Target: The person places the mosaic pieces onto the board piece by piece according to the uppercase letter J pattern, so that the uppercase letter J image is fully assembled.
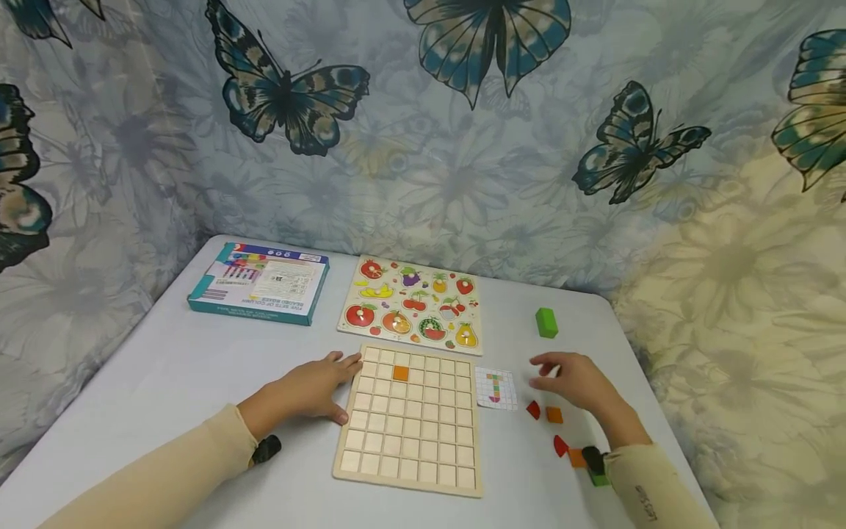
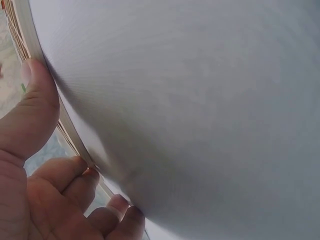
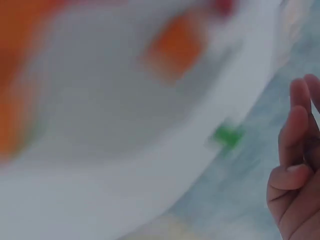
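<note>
A wooden grid board (image 1: 413,419) lies on the table with one orange square tile (image 1: 400,373) in a cell near its far edge. Against the board's left edge rests my left hand (image 1: 307,389), thumb and fingers spread. In the left wrist view its thumb (image 2: 37,100) and fingertips touch the wooden rim. To the right, over the table, hovers my right hand (image 1: 578,378), its fingers loosely bent and nothing visible between them. Beside the board is a small pattern card (image 1: 496,389). Below the right hand lie a red piece (image 1: 533,410) and an orange square block (image 1: 554,415).
A green block (image 1: 546,322) stands beyond the right hand. Another red piece (image 1: 560,445), an orange block (image 1: 577,458) and a green block (image 1: 598,479) lie near the right wrist. A fruit puzzle board (image 1: 413,305) and a teal-edged box (image 1: 261,283) sit at the back.
</note>
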`<control>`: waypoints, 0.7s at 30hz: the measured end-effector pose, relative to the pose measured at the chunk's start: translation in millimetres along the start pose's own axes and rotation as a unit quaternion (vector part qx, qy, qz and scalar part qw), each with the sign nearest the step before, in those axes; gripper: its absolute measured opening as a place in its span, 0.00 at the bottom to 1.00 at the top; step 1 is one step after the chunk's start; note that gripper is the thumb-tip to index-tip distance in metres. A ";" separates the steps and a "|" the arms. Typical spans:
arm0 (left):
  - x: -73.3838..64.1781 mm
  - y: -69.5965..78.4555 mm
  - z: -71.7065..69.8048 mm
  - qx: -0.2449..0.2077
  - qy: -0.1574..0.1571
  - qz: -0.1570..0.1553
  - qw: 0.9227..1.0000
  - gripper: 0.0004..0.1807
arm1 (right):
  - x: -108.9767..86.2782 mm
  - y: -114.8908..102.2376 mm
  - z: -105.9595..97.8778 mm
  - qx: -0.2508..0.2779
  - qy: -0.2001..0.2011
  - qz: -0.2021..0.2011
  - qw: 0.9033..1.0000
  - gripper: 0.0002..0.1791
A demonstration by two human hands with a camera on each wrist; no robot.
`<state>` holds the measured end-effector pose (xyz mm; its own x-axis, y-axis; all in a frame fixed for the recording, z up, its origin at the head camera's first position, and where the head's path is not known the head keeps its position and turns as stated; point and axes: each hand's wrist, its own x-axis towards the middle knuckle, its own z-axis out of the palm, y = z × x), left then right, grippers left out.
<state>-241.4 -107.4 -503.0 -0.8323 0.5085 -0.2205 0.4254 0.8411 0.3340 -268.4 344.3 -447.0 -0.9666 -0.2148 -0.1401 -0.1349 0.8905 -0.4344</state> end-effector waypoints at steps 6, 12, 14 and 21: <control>-4.9 -0.2 -3.5 -0.014 -0.001 -0.002 1.000 0.56 | -40.2 61.1 -4.5 0.016 -0.033 0.064 0.997 0.24; -1.6 3.1 -3.9 -0.021 -0.003 0.004 1.000 0.55 | -69.4 84.9 -6.1 0.018 -0.051 0.101 0.993 0.23; -1.1 3.4 -3.9 -0.023 -0.002 0.006 1.000 0.55 | -80.2 89.9 -7.5 0.022 -0.061 0.106 0.992 0.22; -4.0 3.3 -5.4 -0.020 -0.009 -0.006 1.000 0.55 | -105.1 100.3 -2.9 0.033 -0.086 0.089 0.992 0.20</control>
<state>-238.6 -107.6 -496.1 -0.8309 0.5018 -0.2404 0.4008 0.8395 0.3669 -181.0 457.4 -473.3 -0.9219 -0.1257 -0.3666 0.0551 0.8939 -0.4450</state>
